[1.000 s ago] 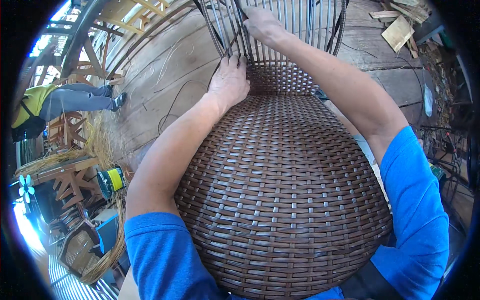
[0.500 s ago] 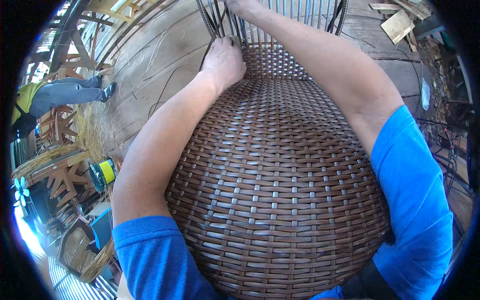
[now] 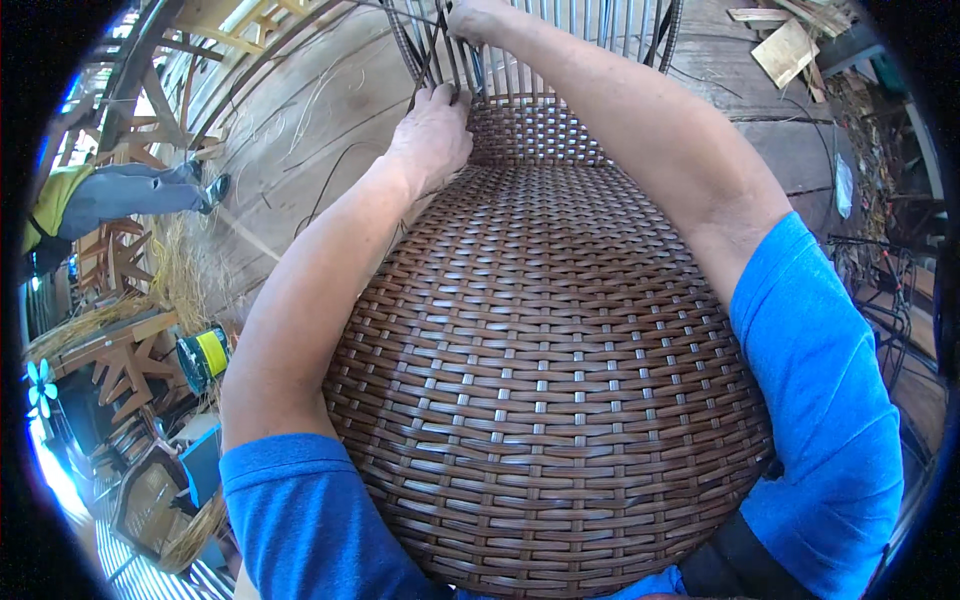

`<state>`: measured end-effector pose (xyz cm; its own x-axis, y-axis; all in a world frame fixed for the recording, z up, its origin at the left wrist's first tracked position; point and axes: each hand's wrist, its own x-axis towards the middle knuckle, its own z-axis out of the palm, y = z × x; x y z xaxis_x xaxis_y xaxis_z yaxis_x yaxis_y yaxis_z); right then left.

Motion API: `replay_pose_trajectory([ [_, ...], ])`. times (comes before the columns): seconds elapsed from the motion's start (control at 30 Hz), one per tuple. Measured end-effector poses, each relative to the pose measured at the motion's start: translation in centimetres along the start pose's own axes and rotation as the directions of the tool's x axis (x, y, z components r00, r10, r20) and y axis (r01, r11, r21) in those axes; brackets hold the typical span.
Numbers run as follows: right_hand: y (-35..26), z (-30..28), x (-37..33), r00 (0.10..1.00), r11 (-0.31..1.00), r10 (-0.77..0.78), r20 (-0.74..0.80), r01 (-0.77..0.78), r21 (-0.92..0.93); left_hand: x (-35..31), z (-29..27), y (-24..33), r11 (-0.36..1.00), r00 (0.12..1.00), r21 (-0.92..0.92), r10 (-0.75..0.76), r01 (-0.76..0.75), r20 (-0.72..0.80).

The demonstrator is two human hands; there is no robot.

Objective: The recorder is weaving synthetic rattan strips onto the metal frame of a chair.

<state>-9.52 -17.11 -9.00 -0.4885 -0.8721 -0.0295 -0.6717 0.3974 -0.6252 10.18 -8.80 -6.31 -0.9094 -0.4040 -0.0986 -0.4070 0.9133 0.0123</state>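
Note:
A large brown wicker piece (image 3: 540, 350), closely woven from flat strands, stretches from my body to the far end. There its weave ends in a short upright band (image 3: 540, 130), above which bare ribs (image 3: 590, 25) stand unwoven. My left hand (image 3: 432, 138) is at the band's left corner, fingers bent around the left ribs; what they grip is hidden. Farther off, my right hand (image 3: 480, 20) is closed among the left ribs near the top edge. A thin dark strand (image 3: 400, 12) runs from the left up to its fingers.
Wooden floorboards (image 3: 300, 110) with loose strands lie beyond the wicker. A person in grey trousers (image 3: 130, 190) is at the left, near wooden frames and a dark bucket with a yellow label (image 3: 205, 358). Wood scraps (image 3: 785, 52) lie at the far right, a black wire frame (image 3: 880, 290) nearer.
The wicker's far end and both hands appear slightly farther left and lower in view. My right hand has come more into view, still closed; my left hand stays at the corner.

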Motion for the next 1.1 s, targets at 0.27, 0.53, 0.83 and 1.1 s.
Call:
replay_pose_trajectory([
  [0.27, 4.3, -1.1, 0.6, 0.913, 0.836, -0.346, 0.215, 0.404, -0.371, 1.1, -0.2, 1.1, 0.999, 1.000, 0.034, 0.017, -0.016, -0.018],
  [0.53, 4.9, -0.3, 0.9, 0.760, 0.664, -0.644, -0.089, 0.497, -0.558, 1.7, 0.8, 2.3, 0.999, 0.990, 0.008, 0.039, -0.038, -0.137],
  [0.83, 1.7, -0.1, -3.5, 0.840, 0.966, -0.202, -0.503, 0.255, 0.039, 3.4, -0.4, 4.0, 0.966, 0.972, 0.232, -0.157, 0.114, 0.176],
  [1.1, 4.3, -5.3, -2.2, 0.728, 0.458, -0.490, 0.480, 0.684, -0.568, 2.1, -1.1, 2.6, 0.996, 0.997, 0.079, 0.044, -0.040, -0.057],
])
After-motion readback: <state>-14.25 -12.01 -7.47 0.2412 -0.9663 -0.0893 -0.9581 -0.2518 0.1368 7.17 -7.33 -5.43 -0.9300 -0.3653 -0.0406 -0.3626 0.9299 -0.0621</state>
